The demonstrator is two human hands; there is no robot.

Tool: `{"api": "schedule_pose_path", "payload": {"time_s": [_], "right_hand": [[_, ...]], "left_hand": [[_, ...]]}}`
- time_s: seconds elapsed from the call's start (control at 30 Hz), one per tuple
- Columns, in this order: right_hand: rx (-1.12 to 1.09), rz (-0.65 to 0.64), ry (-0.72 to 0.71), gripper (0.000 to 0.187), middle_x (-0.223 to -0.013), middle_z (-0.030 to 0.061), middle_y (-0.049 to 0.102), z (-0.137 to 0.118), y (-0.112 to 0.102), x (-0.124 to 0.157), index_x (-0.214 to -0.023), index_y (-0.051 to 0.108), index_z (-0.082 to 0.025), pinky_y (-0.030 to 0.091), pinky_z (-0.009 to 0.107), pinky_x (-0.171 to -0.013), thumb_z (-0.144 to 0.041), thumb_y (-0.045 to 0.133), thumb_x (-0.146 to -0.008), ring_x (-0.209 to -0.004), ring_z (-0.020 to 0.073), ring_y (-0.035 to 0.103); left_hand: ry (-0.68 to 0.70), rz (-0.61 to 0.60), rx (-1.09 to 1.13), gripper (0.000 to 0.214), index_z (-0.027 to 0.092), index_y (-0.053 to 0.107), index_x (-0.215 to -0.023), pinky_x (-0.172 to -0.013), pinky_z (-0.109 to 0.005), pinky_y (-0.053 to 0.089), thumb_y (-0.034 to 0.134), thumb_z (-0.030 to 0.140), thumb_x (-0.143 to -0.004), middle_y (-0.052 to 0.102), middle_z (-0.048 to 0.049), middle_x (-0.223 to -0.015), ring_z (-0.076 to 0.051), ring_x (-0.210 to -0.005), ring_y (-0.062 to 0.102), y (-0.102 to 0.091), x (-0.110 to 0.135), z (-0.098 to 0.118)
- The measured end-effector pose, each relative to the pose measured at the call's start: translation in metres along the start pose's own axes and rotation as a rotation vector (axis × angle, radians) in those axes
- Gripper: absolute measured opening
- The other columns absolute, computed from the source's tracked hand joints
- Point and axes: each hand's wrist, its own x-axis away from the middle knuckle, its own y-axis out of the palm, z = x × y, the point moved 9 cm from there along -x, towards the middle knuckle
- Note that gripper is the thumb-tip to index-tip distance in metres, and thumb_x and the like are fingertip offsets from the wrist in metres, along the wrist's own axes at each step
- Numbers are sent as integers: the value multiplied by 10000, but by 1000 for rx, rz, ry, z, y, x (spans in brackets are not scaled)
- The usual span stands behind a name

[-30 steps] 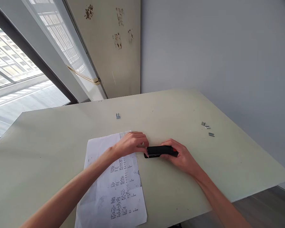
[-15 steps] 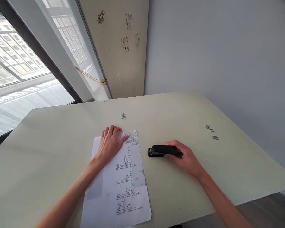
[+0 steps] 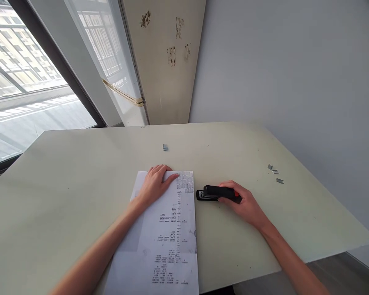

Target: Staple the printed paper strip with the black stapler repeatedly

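A printed sheet of paper (image 3: pixel 184 237) lies on the table, dense small print in its far right corner; whether more sheets lie beneath, I cannot tell. My left hand (image 3: pixel 156 182) holds it at the far edge, thumb on top pointing right and fingers over the edge. To the right of the paper, my right hand (image 3: pixel 241 200) grips a black stapler (image 3: pixel 217 192) with a red part near its back end. The stapler's jaws are apart and point left, close beside the paper's right edge but not around it.
A small pair of staple strips (image 3: pixel 165 147) lies beyond the paper. Several more staple strips (image 3: pixel 275 171) lie at the right. The pale table (image 3: pixel 80 192) meets a grey wall (image 3: pixel 279 61) on the right. A glass window (image 3: pixel 24 69) is at the far left.
My left hand and the paper have shifted right and turned slightly, so the paper's right edge is nearer the stapler. My right hand keeps its grip on the stapler. The view has shifted a little.
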Motion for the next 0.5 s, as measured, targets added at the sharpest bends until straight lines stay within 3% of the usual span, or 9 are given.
{"api": "schedule_pose_path", "payload": {"time_s": [0.27,0.4,0.5], "right_hand": [[0,-4,5,267,-1162,11,722,-2,0,0,-1130,688,-317,512,346,-900,-500,719,-938,-1024,227,655],[5,-9,1,284,-1174,13,721,-4,1,0,-1135,686,-316,508,357,-934,-515,718,-934,-1054,234,655],[29,-28,20,295,-1193,11,718,-4,-1,0,-1140,685,-321,509,358,-928,-531,709,-936,-1057,232,652]], "left_hand": [[39,46,-72,286,228,577,-916,-891,-421,450,557,480,-1049,698,-31,-962,-246,-923,627,18,-1,19],[12,65,-61,234,229,570,-1030,-931,-445,458,561,462,-1051,698,-38,-1011,-253,-967,633,24,2,28],[30,144,-87,262,215,551,-1179,-1001,-484,457,600,428,-1033,669,-84,-1152,-283,-1086,609,19,5,35]]}}
